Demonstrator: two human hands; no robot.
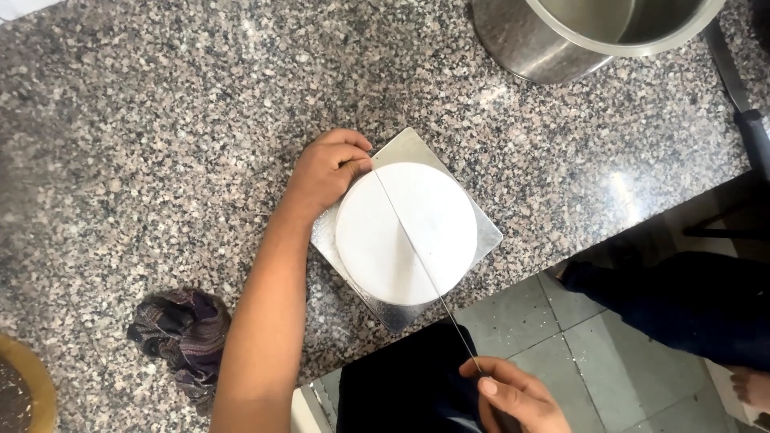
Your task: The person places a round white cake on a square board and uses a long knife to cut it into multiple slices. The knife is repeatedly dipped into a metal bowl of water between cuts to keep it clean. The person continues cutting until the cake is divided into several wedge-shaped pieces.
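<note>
Seen from the head camera, a round white cake (pixel 406 232) is set on a square silver cake board (pixel 484 239), which lies turned cornerwise on the speckled granite desk (pixel 160 120), close to the desk's near edge. The left hand (pixel 329 168) is laid at the far-left side of the cake, its fingers curled inward, and its grip is closed against the rim of the cake and the far end of a long thin knife blade (pixel 417 252). The blade is stretched flat across the top of the cake, from the far left to the near right, passing roughly through the middle and reaching out beyond the board and past the desk edge. The right hand (pixel 513 397) is seen low in the view, off the desk and above the floor, with its grip wrapped around the knife's handle, which is largely hidden by the fingers. A crumpled dark patterned cloth (pixel 183 333) is lying on the desk to the near left, beside the left forearm. A large steel pot (pixel 577 36) is placed at the far right of the desk, only partly in view. At the near-left corner, the edge of a yellowish bowl (pixel 28 385) is visible. Grey floor tiles (pixel 593 345) are seen beyond the desk edge at the near right, where another person's dark-clothed leg (pixel 682 301) is also visible.
</note>
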